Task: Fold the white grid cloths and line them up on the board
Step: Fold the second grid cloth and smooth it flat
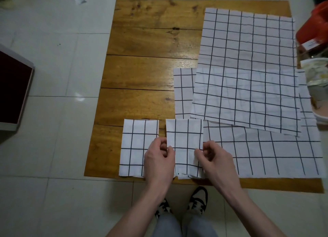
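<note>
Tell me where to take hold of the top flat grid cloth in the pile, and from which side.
Probably take the top flat cloth by its near-left corner, coming in from the left over the bare board. That corner lies loose over the cloths beneath and juts toward open wood, so fingers can slide under it. Its right edge sits beside clutter. Both the left hand and right hand are busy pinching the second folded cloth.

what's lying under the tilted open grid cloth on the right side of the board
Under the tilted cloth lie parts of three more grid cloths: far, left and near. Anything else beneath stays hidden.
</note>
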A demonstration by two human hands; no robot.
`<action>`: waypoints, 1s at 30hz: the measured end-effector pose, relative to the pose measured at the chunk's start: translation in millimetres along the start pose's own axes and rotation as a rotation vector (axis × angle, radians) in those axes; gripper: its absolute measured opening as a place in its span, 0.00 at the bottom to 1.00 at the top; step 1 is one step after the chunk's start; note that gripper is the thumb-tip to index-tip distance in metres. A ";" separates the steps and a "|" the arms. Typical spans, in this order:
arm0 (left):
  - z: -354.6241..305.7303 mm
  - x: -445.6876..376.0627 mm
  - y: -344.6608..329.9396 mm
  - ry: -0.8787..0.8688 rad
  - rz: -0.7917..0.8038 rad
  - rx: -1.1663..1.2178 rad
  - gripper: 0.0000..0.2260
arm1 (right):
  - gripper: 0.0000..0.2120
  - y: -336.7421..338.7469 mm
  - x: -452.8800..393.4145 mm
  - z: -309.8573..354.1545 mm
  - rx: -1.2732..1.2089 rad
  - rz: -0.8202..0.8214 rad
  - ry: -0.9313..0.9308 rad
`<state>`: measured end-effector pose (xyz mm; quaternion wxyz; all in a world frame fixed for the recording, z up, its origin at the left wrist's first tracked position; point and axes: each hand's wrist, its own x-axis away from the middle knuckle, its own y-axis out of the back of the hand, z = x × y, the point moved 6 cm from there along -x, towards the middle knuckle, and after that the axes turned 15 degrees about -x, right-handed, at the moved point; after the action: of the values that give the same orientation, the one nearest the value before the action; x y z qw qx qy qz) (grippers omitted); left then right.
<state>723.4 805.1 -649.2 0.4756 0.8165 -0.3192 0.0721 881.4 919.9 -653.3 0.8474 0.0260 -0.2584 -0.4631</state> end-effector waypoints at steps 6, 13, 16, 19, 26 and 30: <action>6.7 -5.6 2.2 0.009 -0.035 -0.058 0.10 | 0.06 -3.2 1.4 -2.6 0.059 -0.014 0.005; 25.4 -12.8 20.8 0.001 -0.103 -0.127 0.11 | 0.07 -25.6 2.9 6.0 0.176 0.002 0.022; 29.5 -14.3 24.9 -0.018 -0.119 -0.140 0.10 | 0.07 -35.0 4.0 7.7 0.184 -0.007 0.016; 25.9 -13.6 23.4 -0.059 -0.122 -0.163 0.12 | 0.07 -36.2 5.6 8.3 0.210 -0.045 0.017; 22.4 -12.5 18.8 -0.143 -0.088 -0.227 0.14 | 0.08 -26.1 9.2 4.0 0.326 -0.107 0.008; 25.8 -9.9 26.9 -0.211 -0.134 -0.275 0.11 | 0.07 -28.0 11.4 3.1 0.365 -0.101 0.006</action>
<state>695.0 779.1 -647.6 0.5503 0.7664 -0.3191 -0.0899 863.4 895.4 -653.8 0.8050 0.1935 -0.3341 -0.4505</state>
